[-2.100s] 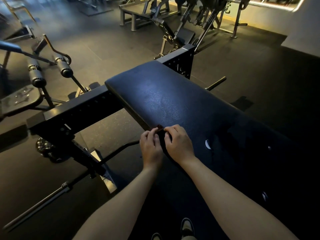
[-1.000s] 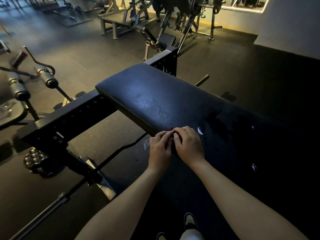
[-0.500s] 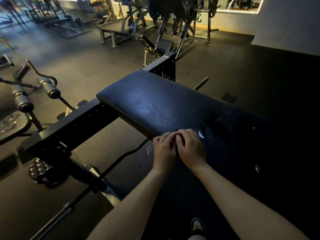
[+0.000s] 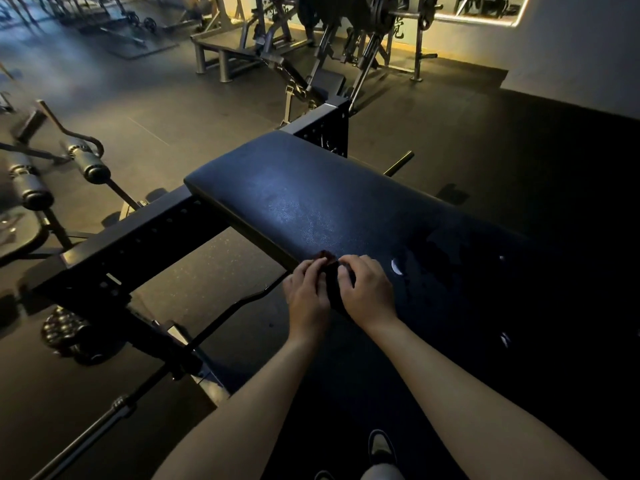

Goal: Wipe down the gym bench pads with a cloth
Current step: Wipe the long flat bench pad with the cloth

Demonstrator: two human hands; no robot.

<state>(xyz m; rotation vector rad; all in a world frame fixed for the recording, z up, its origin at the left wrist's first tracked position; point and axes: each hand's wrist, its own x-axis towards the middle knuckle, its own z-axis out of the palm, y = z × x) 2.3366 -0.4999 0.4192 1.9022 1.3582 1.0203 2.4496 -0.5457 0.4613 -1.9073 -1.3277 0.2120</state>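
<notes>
Cloth (image 4: 331, 284), dark with a reddish tip at its far end, bunched on the bench pad (image 4: 311, 202) at the pad's near-left edge, roughly midway along its length. Pinched from both sides: left hand (image 4: 307, 296) on the cloth's left, fingers curled in over it; right hand (image 4: 367, 294) on its right, knuckles up, fingers likewise curled onto the fabric. Hands almost touching, with only a strip of cloth between them. Bare forearms reaching in across the pad's near side.

On the pad, just right of the right hand, a small pale mark (image 4: 397, 266). Bluish sheen over the pad's far half, right end lost in shadow.

Running out from under the pad's left edge, a black perforated frame beam (image 4: 131, 244). Lower, near that same edge, a curved bar (image 4: 216, 323) lying along the floor. Well left of the pad, two foam rollers (image 4: 91, 166). Beyond the pad's far end, grey weight machines (image 4: 311, 46). Under the pad's near side, on the floor, a shoe (image 4: 381, 445).
</notes>
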